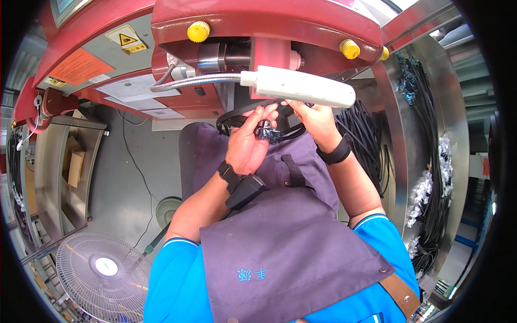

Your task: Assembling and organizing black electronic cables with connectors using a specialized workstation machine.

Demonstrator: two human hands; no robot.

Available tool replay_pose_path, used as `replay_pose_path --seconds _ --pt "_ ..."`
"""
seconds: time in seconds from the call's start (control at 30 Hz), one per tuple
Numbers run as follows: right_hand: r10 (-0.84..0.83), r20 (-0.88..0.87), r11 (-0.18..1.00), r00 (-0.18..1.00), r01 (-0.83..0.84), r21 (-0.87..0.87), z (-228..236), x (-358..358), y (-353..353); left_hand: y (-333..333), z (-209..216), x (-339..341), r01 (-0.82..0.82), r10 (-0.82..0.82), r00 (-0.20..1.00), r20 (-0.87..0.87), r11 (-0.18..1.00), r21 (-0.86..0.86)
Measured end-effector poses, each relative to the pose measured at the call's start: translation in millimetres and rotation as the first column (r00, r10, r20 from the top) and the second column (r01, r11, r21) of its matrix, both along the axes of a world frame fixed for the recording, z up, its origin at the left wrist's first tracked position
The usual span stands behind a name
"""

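Note:
Just below the white lamp head of the machine, both hands are on a black belt-like strap [229,119]. My left hand [249,137] is closed round part of it, palm turned up. From that hand hangs an end wrapped in clear plastic [267,132], which looks like a buckle. My right hand [316,123] pinches the strap between thumb and fingers, close under the lamp head [304,87]. The strap loops out to the left of my left hand. The lamp partly hides the right fingertips and the spot where the strap meets the machine.
A red machine [264,21] with yellow knobs [198,31] spans the front. On the right, many black straps [362,134] hang beside a metal trough [401,177] holding more with plastic-wrapped ends. A fan [105,269] stands at lower left, near a metal shelf [83,167] and a floor cable [141,180].

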State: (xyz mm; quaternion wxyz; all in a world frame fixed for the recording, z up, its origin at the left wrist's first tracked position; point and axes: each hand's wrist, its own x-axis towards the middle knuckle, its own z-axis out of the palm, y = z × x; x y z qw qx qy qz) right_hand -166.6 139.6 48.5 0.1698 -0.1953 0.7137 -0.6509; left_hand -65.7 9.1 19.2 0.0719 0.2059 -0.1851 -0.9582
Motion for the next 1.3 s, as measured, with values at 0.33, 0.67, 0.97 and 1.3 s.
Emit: replay_pose_path --seconds 0.33,0.67,0.97,1.3 --pt "-0.022 0.088 0.998 0.996 0.027 -0.060 -1.3 -4.0 13.4 7.6 1.7 -5.6 0.015 -0.016 0.998 -0.057 1.000 -0.013" --pt "0.009 -0.060 0.991 0.998 -0.017 -0.129 0.8 5.7 25.0 8.4 2.7 4.5 0.107 -0.110 0.991 -0.070 0.993 -0.048" --pt "0.261 -0.771 0.963 0.581 -0.103 0.248 10.2 12.9 20.9 2.2 -8.5 6.3 0.163 -0.161 0.987 -0.026 0.984 0.072" --pt "0.369 -0.825 0.923 0.428 -0.063 0.380 17.1 20.6 21.3 7.2 -7.3 12.2 0.216 -0.216 0.976 0.003 0.976 0.009"
